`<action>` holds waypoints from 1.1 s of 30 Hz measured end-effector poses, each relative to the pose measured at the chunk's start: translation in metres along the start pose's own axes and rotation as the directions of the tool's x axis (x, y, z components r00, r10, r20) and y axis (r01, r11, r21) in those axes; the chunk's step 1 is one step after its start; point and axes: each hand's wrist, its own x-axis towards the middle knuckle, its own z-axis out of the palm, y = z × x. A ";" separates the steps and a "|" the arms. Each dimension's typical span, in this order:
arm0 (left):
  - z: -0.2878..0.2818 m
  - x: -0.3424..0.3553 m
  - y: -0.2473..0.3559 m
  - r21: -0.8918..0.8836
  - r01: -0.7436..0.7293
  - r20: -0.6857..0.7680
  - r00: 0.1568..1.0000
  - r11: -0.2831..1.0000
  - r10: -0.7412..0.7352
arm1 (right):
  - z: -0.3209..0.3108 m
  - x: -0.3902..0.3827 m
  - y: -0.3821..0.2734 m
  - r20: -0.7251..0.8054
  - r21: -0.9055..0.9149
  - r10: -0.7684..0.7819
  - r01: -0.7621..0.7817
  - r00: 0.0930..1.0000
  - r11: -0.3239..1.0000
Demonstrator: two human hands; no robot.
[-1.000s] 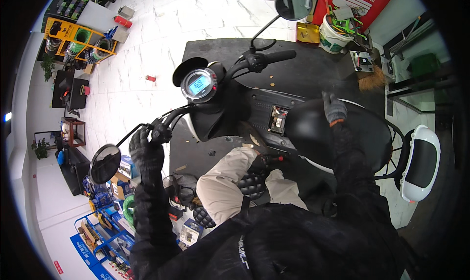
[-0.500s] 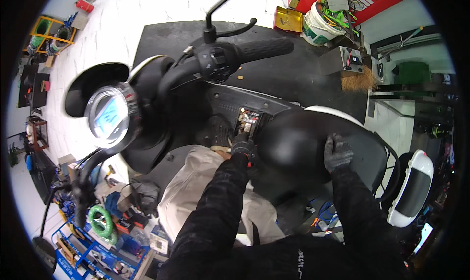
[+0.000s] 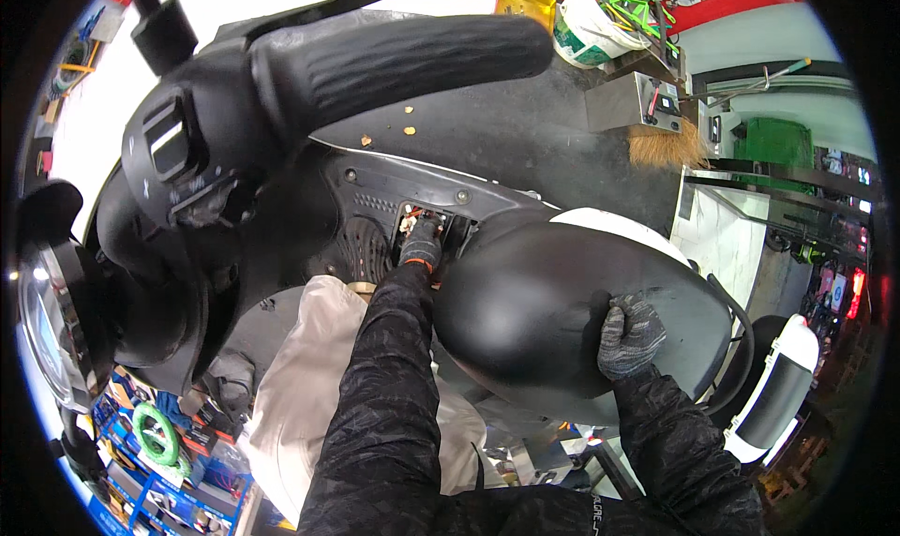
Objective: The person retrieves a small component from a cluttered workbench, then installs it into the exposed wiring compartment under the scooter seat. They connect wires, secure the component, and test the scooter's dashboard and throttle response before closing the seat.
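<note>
A black scooter stands before me, its seat on the right. In its floorboard, just ahead of the seat, is an open rectangular compartment with white and reddish wiring connectors inside. My left hand, in a grey knit glove with an orange cuff edge, reaches down into this opening. Its fingertips are hidden there, so their grip cannot be made out. On the seat's rear part rests my right hand, gloved alike, its fingers curled in with nothing visible in them.
The handlebar grip and its switch housing loom at upper left. A white bucket, a metal box and a straw broom stand beyond the scooter. At lower left are blue racks and a green ring.
My view has shifted, so the handlebar looks much larger and nearer while the seat sits further left. The left hand stays in the compartment; the right hand stays on the seat, fingers more curled.
</note>
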 end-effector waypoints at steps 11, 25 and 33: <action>0.002 0.015 0.009 0.052 0.147 0.101 0.983 0.988 -0.151 | -0.001 -0.005 0.006 0.054 0.009 0.021 -0.022 0.998 1.000; -0.005 -0.001 -0.001 -0.018 0.020 -0.001 1.000 1.000 -0.020 | 0.003 -0.007 0.007 -0.027 -0.003 -0.026 0.026 0.999 1.000; 0.009 0.002 -0.003 0.014 -0.045 0.002 0.999 0.999 0.045 | 0.005 -0.009 0.007 -0.051 -0.006 0.000 -0.001 0.999 1.000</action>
